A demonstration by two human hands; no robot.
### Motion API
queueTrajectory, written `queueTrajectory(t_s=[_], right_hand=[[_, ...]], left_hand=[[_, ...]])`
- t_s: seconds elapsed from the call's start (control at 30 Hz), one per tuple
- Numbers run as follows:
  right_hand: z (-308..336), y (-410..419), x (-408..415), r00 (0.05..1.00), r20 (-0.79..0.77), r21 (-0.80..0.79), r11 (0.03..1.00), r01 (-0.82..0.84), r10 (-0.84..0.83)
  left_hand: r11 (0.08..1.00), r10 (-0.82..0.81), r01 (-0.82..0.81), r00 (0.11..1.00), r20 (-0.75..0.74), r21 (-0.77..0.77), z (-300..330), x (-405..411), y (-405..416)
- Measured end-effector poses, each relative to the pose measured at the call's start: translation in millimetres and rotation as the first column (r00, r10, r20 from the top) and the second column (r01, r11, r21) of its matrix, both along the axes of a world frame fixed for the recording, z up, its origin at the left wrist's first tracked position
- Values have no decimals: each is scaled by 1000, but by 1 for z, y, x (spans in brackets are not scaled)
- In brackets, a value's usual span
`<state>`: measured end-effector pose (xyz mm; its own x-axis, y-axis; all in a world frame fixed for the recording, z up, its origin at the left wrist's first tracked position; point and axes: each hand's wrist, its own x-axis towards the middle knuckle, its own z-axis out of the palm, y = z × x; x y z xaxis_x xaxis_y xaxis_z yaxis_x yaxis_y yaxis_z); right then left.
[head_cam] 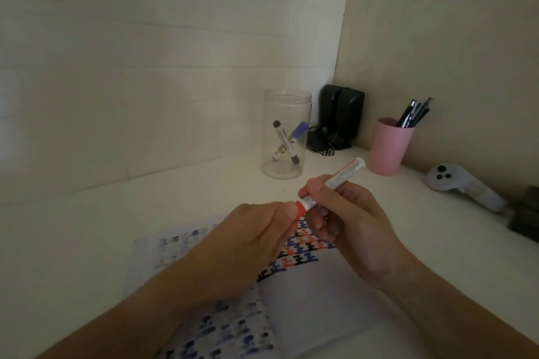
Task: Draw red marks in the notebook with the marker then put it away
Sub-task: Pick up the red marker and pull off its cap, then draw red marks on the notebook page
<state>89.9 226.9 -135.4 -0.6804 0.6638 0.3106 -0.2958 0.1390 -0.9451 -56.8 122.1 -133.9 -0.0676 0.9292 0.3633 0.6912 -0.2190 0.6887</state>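
Both hands hold a white marker (pixel 344 173) with a red cap (pixel 300 207) above the open notebook (pixel 315 294). My right hand (pixel 347 221) grips the white barrel, its far end pointing up and right. My left hand (pixel 248 245) is closed around the red cap, which sits on the marker's near end. The notebook lies on the white desk under my forearms; rows of red, blue and black marks (pixel 294 253) cover the upper part of its right page, partly hidden by my hands.
A clear plastic jar (pixel 287 114) with two markers inside, one black-capped and one blue-capped, stands behind the notebook. To its right are black speakers (pixel 341 114), a pink cup of pens (pixel 389 148) and a white controller (pixel 463 186). Walls meet in a corner behind.
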Motion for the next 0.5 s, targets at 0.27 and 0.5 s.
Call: queueTrajectory(t_s=[0.27, 0.5], right_hand=[[0, 35, 22, 914, -78, -290, 886, 362, -399], [-12, 32, 8, 825, 121, -202, 800, 564, -551]], left_hand=[[934, 298, -111, 763, -573, 338, 5, -18, -12], [968, 244, -163, 804, -542, 193, -14, -34, 6]])
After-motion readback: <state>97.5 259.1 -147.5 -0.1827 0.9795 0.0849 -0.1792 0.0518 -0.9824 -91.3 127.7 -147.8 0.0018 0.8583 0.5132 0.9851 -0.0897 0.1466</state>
